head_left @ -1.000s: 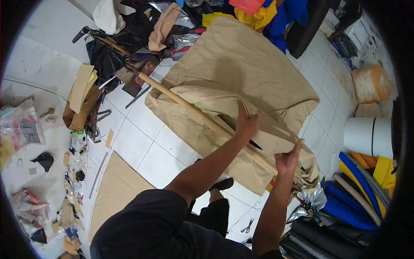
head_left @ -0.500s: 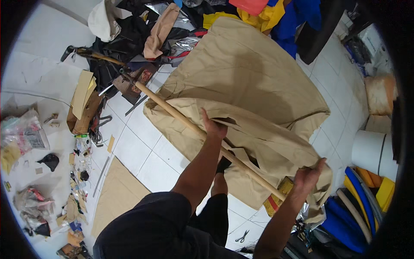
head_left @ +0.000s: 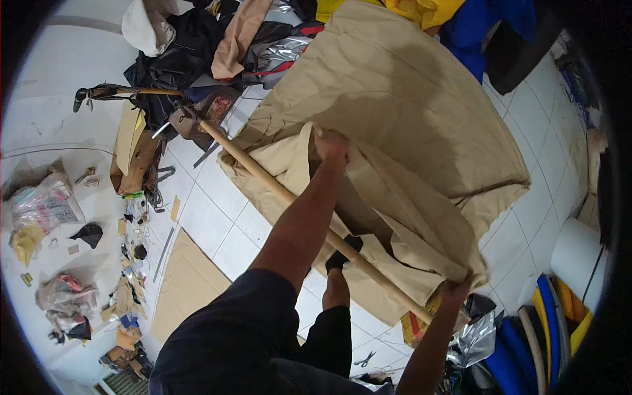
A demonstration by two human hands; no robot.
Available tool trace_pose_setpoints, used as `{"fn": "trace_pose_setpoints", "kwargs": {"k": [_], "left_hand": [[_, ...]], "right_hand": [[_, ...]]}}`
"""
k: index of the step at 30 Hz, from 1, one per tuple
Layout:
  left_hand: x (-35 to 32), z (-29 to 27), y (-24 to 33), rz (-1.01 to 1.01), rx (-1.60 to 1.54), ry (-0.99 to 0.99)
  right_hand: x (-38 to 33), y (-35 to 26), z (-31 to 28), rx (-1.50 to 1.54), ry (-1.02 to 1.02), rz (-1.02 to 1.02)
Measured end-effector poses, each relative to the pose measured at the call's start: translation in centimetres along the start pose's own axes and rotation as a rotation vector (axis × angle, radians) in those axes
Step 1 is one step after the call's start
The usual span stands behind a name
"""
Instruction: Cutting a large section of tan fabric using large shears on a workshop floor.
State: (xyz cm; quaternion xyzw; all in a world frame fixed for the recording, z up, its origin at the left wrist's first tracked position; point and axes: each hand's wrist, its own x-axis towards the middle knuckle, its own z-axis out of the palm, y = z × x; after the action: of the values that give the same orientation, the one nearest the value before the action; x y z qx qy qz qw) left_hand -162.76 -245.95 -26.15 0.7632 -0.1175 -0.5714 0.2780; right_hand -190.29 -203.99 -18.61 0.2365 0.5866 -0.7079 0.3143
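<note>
Beige fabric (head_left: 421, 125), creased and partly folded back, lies spread over the white tiled floor (head_left: 240, 247), its near part gathered in a raised fold between the two hands. The left hand (head_left: 331, 146) is clenched on this fold, toward the sheet's left edge. The right hand (head_left: 456, 289) touches the bunched fabric at the sheet's near right corner; its fingers are hidden, so whether this grip is closed cannot be told.

A wooden pole (head_left: 257, 170) runs slantwise above the sheet's near left edge, passing beneath the left forearm and over a foot in a black sock (head_left: 352, 245). Its lower end is near a yellow-and-red block (head_left: 413, 329).

Scissors (head_left: 364, 359) lie on the tiles near the person's leg, well apart from the sheet. A tapering beige fabric piece (head_left: 187, 283) lies to the left. Blue cloth (head_left: 471, 39) adjoins the sheet's far edge; rolled blue material (head_left: 523, 352) lies beyond the right hand.
</note>
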Motion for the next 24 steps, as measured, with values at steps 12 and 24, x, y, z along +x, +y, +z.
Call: {"fn": "trace_pose_setpoints", "kwargs": {"k": [12, 24], "left_hand": [[3.4, 0.0, 11.6, 0.695, -0.144, -0.520], [19.8, -20.9, -1.0, -0.373, -0.236, -0.352]], "right_hand": [[-2.1, 4.9, 6.9, -0.020, -0.195, 0.091], [-6.0, -3.4, 11.5, -0.043, 0.151, -0.055]]}}
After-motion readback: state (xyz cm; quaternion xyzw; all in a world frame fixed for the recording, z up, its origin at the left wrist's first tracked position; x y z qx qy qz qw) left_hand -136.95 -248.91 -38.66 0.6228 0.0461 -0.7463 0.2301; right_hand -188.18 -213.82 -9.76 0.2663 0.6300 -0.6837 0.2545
